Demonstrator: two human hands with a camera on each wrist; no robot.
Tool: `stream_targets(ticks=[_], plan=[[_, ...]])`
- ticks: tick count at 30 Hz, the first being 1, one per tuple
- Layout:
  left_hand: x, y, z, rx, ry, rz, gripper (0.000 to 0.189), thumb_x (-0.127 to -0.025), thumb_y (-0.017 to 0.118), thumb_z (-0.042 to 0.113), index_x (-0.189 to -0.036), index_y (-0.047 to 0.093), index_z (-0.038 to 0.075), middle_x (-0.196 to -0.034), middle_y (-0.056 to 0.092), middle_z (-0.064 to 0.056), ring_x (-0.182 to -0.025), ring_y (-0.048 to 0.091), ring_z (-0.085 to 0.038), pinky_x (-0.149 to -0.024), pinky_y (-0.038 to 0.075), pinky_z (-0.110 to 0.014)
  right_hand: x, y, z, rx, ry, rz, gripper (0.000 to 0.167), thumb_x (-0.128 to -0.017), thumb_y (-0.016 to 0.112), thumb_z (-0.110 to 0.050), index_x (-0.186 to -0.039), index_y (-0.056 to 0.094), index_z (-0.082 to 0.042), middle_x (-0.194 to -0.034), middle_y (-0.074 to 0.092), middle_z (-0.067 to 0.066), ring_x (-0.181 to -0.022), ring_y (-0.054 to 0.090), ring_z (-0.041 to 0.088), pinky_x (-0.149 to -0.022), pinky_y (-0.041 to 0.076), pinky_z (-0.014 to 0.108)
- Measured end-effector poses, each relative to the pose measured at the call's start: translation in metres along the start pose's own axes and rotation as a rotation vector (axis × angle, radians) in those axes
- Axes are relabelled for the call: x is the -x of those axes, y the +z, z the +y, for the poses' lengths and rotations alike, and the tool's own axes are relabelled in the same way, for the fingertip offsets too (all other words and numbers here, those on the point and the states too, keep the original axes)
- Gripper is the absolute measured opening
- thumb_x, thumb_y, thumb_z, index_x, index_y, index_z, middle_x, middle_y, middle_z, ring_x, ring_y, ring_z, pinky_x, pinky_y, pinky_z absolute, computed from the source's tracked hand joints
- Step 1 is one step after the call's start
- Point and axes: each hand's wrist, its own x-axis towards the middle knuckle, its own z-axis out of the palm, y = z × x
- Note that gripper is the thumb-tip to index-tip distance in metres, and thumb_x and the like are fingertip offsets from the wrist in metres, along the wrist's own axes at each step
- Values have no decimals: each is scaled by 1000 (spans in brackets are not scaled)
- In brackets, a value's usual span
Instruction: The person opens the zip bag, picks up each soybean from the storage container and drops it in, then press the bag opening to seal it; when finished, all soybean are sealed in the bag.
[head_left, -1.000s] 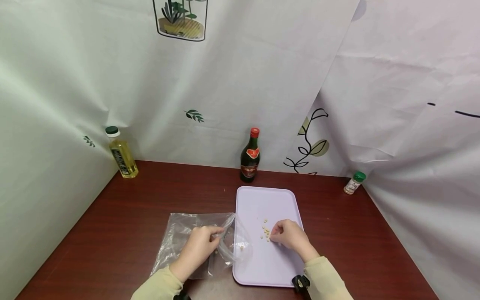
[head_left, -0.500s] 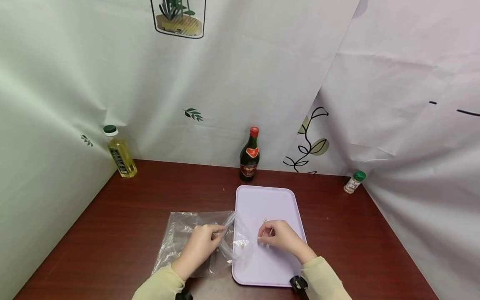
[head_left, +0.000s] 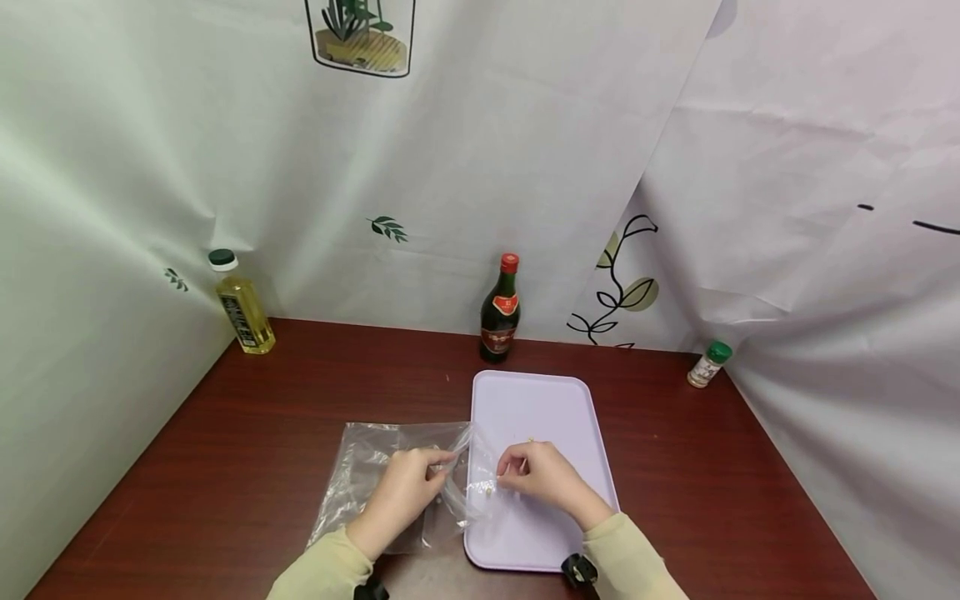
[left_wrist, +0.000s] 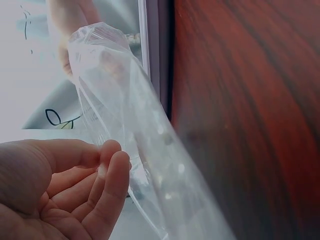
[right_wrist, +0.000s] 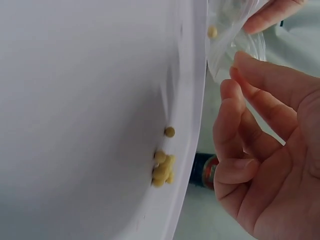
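Observation:
My left hand [head_left: 401,492] pinches the mouth of a clear plastic bag [head_left: 367,450], holding it up so the opening overlaps the left side of a pale lilac tray [head_left: 532,404]. One yellowish soybean [right_wrist: 212,31] shows inside the bag. Over the tray, my right hand [head_left: 546,475] has thumb and forefinger pinched together, a small soybean between them mostly hidden, close to the bag's opening. In the right wrist view a small cluster of soybeans [right_wrist: 162,171] lies on the tray, with a single one beside it. From the left wrist, the right fingers appear through the plastic.
Behind the tray stands a dark green bottle [head_left: 499,312] with a red cap. A bottle of yellow oil [head_left: 246,312] is at the back left, a small green-capped shaker jar [head_left: 707,367] at the back right. White printed cloth [head_left: 420,183] borders the dark red table [head_left: 187,467].
My right hand has moved left from the soybeans on the tray to the bag's opening, its fingertips pinched. My left hand has kept its hold on the bag with barely any movement.

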Motion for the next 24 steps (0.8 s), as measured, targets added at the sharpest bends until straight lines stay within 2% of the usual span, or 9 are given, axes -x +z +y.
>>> stream_targets(ticks=[7,17,24], plan=[[1,-1,0,3,-7,-6,22,-75,70,-2,-96,75,4,-60,62,1,-45,39,4,-43,35,-16,-2,1,-6,-4,23,-14,7,-75,74,-9,-76,67,-11,-63,55,-9,-56,43,-4,-54,39,18],[3,-2,0,17,-13,-12,22,-75,70,-2,-96,74,4,-65,65,-1,-46,40,4,-43,36,-15,3,-5,-2,16,113,75,8,-76,73,-8,-76,66,-12,-63,54,-9,-56,44,-1,-53,39,20],[5,-1,-1,-2,5,6,21,-75,70,-2,-95,75,5,-64,65,0,-46,39,5,-44,36,-15,7,-12,4,9,177,96,7,-75,73,-9,-76,66,-12,-63,54,-8,-55,45,2,-51,38,20]])
